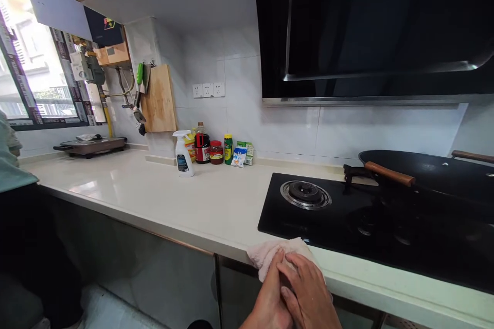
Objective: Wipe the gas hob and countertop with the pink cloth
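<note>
- Cloth (278, 253): pink, bunched on the near counter (185, 205) edge, touching the hob's (347, 226) near-left corner.
- Left hand (268, 300), right hand (306, 293): overlapping, fingers flat, pressing cloth.
- Handling: best kept flat, pressure even, along the edge.

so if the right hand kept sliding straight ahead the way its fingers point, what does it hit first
Probably the pink cloth already under the right hand; past it, the black gas hob's front edge, though depth is unclear.
</note>
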Available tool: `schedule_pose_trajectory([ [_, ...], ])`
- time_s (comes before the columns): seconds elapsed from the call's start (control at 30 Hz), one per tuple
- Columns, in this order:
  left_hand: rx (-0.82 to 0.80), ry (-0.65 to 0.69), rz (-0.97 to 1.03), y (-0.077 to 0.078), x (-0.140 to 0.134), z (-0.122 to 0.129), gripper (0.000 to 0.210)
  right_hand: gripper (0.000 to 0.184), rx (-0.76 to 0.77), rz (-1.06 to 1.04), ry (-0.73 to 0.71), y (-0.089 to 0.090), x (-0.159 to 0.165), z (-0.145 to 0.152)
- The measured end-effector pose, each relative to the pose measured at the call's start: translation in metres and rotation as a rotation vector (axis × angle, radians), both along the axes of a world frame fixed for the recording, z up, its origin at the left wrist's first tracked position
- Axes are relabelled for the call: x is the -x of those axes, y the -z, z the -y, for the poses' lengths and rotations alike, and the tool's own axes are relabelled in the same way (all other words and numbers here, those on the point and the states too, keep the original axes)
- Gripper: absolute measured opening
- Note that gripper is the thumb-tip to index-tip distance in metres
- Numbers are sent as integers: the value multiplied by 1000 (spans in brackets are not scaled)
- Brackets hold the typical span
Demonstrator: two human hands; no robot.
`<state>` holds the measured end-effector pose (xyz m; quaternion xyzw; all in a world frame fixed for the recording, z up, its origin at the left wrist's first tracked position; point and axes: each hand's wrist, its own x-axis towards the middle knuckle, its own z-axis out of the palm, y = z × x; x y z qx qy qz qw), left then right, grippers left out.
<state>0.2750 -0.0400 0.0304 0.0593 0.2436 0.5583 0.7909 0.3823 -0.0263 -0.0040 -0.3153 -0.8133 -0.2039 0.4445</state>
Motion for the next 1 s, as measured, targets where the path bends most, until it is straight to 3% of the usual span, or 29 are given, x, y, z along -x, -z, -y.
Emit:
schedule_pose_trajectory([
  [0.13, -40, 141, -58, 15, 22, 5, 46, 51, 5, 107, 38, 13, -12, -6],
  [0.23, -97, 239, -272, 37, 59, 18, 49, 66, 56, 160, 84, 20, -11, -11],
  [0.3, -149, 232, -447, 43, 92, 29, 50, 73, 88, 157, 146, 22, -1, -16],
  [0.37, -235, 171, -673, 35, 126, 38, 45, 72, 108, 166, 237, 21, 17, -22],
  [0.43, -300, -43, -895, 14, 158, 38, 35, 59, 125, 204, 335, 14, 42, -28],
  [0.53, -366, -369, -1184, -24, 187, 16, 38, 42, 196, 275, 414, -2, 86, -40],
  [0.63, -517, -546, -1538, -44, 192, -27, 41, 39, 270, 329, 365, -16, 124, -51],
  [0.73, -684, -575, -1769, -45, 183, -74, 34, 39, 254, 343, 280, -17, 139, -59],
  [0.83, -834, -543, -1841, -38, 174, -107, 28, 43, 91, 317, 223, -7, 130, -62],
  [1.0, -814, -458, -1852, -30, 180, -120, 29, 46, -109, 178, 191, 4, 88, -52],
])
